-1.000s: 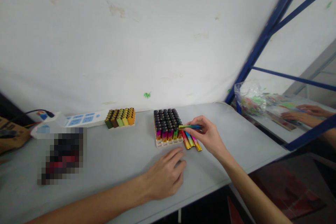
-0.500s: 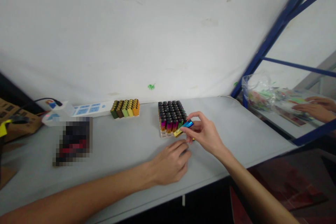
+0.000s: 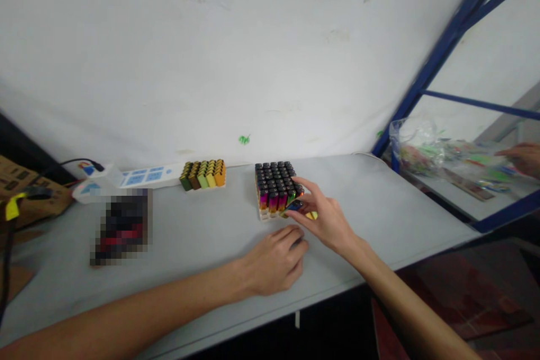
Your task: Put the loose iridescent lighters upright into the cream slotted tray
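Between the thumb and fingers of my right hand (image 3: pixel 331 222) is a shiny blue and yellow battery-like cylinder (image 3: pixel 294 207), tilted at the near right corner of a block of batteries (image 3: pixel 276 180). That block has black tops and purple, orange and green sides, standing upright in a pale tray (image 3: pixel 264 216). A yellow piece (image 3: pixel 312 215) shows beneath my right hand. My left hand (image 3: pixel 276 259) rests on the table just in front of the tray, fingers curled; something dark shows at its fingertips, too hidden to name.
A second block of green, brown and yellow cylinders (image 3: pixel 203 174) stands left, beside a white power strip (image 3: pixel 147 176). A blurred dark object (image 3: pixel 122 228) lies nearer. On the right are a blue metal frame (image 3: pixel 407 107), a plastic bag (image 3: pixel 417 143) and another person's hand (image 3: pixel 525 157).
My right hand has turned the held battery, so less of its blue and yellow side shows. My left hand is nearly still. The other person's hand at the right has moved right.
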Action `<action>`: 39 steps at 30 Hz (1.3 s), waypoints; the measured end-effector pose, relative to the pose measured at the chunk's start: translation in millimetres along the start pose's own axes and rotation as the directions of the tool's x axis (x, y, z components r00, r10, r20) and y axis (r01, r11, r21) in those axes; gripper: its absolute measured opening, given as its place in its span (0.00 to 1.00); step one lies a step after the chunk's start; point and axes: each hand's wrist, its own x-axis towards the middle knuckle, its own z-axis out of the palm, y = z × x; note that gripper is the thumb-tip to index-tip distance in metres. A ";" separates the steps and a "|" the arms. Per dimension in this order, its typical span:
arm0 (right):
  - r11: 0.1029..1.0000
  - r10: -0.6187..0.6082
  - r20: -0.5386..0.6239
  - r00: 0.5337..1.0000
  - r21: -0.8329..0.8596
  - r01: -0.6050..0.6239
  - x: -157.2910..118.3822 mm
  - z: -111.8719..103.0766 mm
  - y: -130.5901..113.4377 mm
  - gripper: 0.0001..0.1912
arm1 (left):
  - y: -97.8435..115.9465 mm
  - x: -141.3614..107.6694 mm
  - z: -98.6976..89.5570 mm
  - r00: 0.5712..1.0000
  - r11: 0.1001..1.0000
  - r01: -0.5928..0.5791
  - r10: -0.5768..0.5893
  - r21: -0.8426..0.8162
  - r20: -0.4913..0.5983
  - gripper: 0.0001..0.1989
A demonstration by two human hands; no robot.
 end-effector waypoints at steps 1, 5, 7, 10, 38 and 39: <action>1.000 0.008 -0.009 1.000 -0.001 -0.008 -0.9 0.7 0.8 0.33 | 0.0 0.2 0.2 1.000 1.000 0.000 0.000 0.000 -0.004 0.07; 0.992 -0.050 -0.033 0.998 -0.120 0.046 -3.8 2.5 3.1 0.19 | -0.3 0.5 1.1 1.000 1.000 -0.008 0.008 0.021 -0.015 0.07; 0.978 -0.118 -0.039 0.992 -0.179 0.109 -4.6 3.6 4.2 0.15 | -0.5 0.2 1.4 1.000 1.000 -0.015 0.015 0.027 -0.011 0.07; 0.958 -0.190 -0.040 0.981 -0.228 0.176 -5.5 6.2 6.1 0.14 | -0.8 -0.6 1.9 1.000 0.999 -0.017 0.017 0.030 -0.001 0.08; 0.913 -0.331 0.171 0.928 -0.192 0.361 33.5 40.6 12.8 0.12 | 1.0 2.8 0.4 0.997 0.999 -0.018 0.014 0.046 0.078 0.09; 0.912 -0.325 0.187 0.927 -0.196 0.360 34.1 40.3 11.8 0.12 | 1.0 2.7 0.9 0.997 0.999 -0.018 0.015 0.046 0.078 0.09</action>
